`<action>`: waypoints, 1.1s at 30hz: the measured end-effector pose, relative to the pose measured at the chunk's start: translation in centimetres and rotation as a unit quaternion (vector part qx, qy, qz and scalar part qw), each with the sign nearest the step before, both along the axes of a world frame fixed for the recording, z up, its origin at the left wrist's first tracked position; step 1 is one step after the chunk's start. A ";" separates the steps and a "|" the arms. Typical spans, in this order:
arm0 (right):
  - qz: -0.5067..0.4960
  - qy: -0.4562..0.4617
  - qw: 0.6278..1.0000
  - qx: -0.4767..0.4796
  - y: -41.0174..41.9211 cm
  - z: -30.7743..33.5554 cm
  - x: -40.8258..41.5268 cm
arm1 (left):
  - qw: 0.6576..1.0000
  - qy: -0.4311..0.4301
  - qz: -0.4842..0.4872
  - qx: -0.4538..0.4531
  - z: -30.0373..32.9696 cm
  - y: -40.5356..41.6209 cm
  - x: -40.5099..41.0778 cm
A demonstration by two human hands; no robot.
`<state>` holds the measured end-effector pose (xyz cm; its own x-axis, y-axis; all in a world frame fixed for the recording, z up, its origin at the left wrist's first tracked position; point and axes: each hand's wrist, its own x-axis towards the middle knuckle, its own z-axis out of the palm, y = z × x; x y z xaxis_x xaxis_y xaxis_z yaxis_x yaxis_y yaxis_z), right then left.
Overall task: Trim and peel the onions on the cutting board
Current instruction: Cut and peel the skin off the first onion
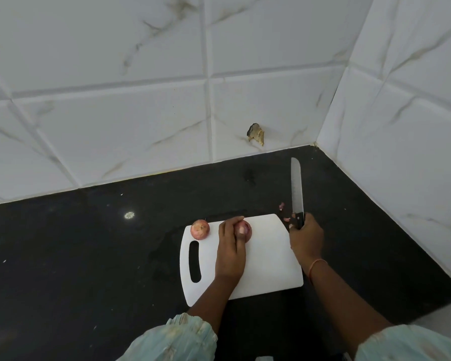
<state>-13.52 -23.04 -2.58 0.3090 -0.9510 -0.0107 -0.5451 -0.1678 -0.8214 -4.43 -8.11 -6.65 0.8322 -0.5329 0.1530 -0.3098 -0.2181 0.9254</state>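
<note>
Head view, left hand gripping half-hidden onion, right hand clutching knife, handle covered

I stand at a corner where two walls meet at about one o'clock. Both are faced with large white tiles veined in grey-brown, their joints running as raised lines. At twelve o'clock, low on the back wall, a chipped hole breaks one tile, dark and ragged. Below runs a black polished countertop, its far edge sealed with a pale, yellowish line. Toward ten o'clock a small bright glint of light sits on the stone.
</note>
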 end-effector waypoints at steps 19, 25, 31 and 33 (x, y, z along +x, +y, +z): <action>0.129 -0.046 0.988 0.067 3.8 1.4 4.6 | 0.999 -0.004 -0.036 -0.013 -0.1 0.0 0.6; 0.105 -0.001 0.994 0.000 3.2 0.6 4.6 | 1.000 0.006 -0.027 0.000 0.3 0.2 0.3; -0.007 -0.042 0.998 0.041 0.6 -0.2 2.2 | 0.999 -0.002 -0.009 -0.034 0.6 0.5 0.2; -0.058 -0.061 0.995 0.046 0.0 0.2 1.4 | 0.999 0.002 -0.011 -0.038 0.4 0.3 0.2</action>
